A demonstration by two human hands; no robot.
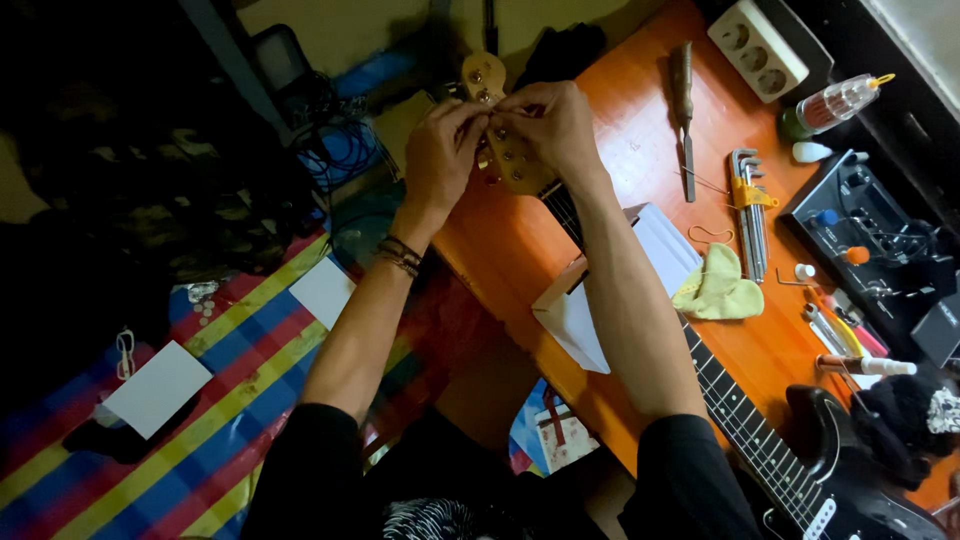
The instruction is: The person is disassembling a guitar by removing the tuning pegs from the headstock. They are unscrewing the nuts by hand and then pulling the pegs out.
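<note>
Black short sleeves (690,460) cover both upper arms; dark braided bracelets (400,254) ring the left wrist; hands bare.

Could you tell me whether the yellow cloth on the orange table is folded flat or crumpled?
Crumpled: the yellow cloth lies bunched with uneven folds on the orange table, beside the guitar neck.

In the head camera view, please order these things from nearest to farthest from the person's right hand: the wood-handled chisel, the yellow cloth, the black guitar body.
From the right hand, at the guitar's headstock:
1. Wood-handled chisel, just to its right on the orange table.
2. Crumpled yellow cloth, lower right, beside the white box.
3. Glossy black guitar body, far lower right corner.
</note>
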